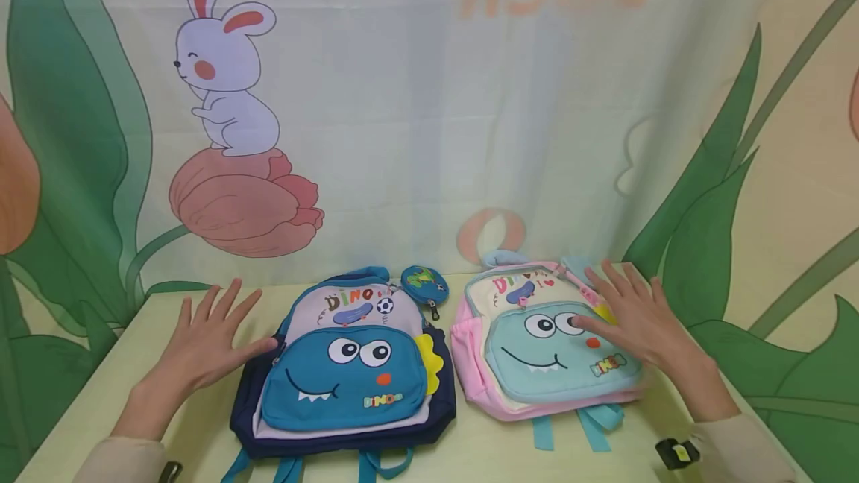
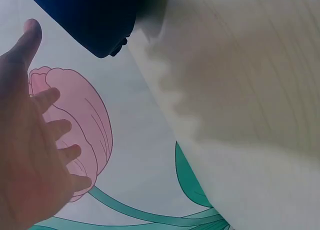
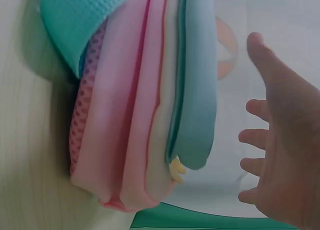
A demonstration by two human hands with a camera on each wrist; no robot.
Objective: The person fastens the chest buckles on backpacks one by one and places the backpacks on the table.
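Note:
Two small children's backpacks lie side by side, cartoon fronts facing up. The blue backpack (image 1: 342, 379) is at the left, with a navy body and a dinosaur face on its pocket. At the right lies the pink backpack (image 1: 550, 352), with a mint-green pocket and a similar face. My left hand (image 1: 208, 341) is spread with straight fingers beside the blue backpack, its thumb overlapping that edge in the head view. My right hand (image 1: 640, 319) spreads over the right side of the pink backpack. In the right wrist view a gap shows between the hand (image 3: 290, 145) and the backpack's side (image 3: 130, 105). Neither hand holds anything.
A round blue dinosaur pouch (image 1: 425, 285) hangs off the blue backpack's upper right. Teal straps (image 1: 597, 423) stick out toward the front. Behind the pale wooden table (image 1: 154, 334) hangs a curtain (image 1: 403, 110) printed with a rabbit, tulips and leaves.

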